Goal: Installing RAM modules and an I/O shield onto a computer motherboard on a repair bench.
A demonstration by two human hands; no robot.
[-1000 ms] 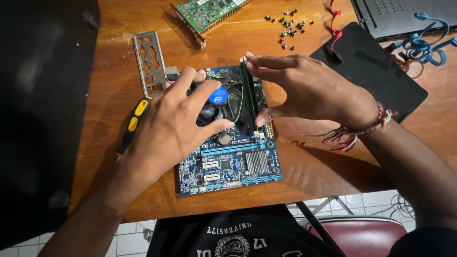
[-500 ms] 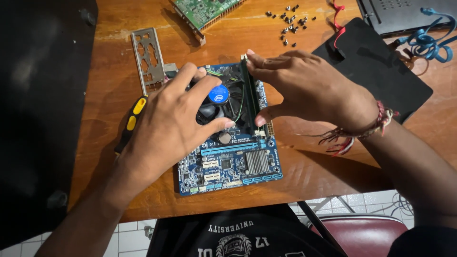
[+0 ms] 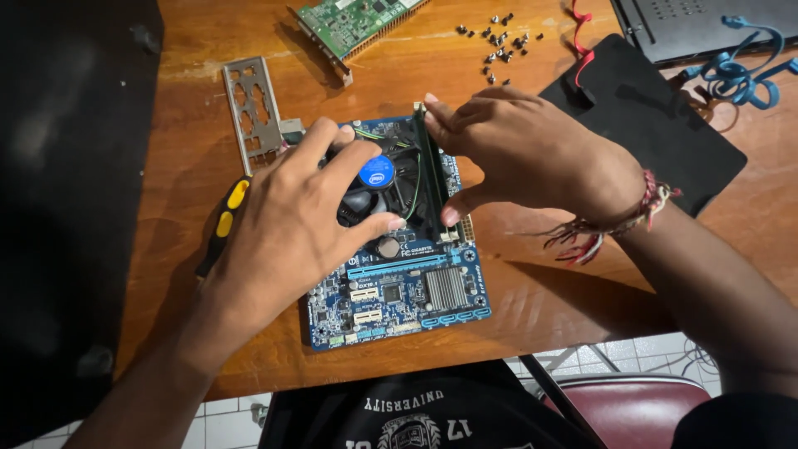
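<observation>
1. table: wooden, with a blue board lying flat near its front edge. judging by the hands, the step in hand is seating a memory stick in the board.
2. left hand: spread wide over the cooler, fingers resting on it and the thumb down on the board beside it; it grips nothing and seems to steady the board.
3. right hand: arched over the stick, fingertip on the far end and thumb on the near end, pinching it lengthwise. the stick stands on edge just right of the cooler.
4. next move, as i judge it: even pressure down on both ends, with the board held from sliding.
5. smaller things: a metal plate and a yellow-and-black screwdriver to the left, a green card and loose screws at the far side, a black pad and a blue cable to the right.
6. hard to make out: the slot and its clips are under the right hand, so i cannot tell if the stick is fully down. the left hand covers most of the cooler and the screwdriver's tip. the card and cable are cut off at the top edge.
</observation>
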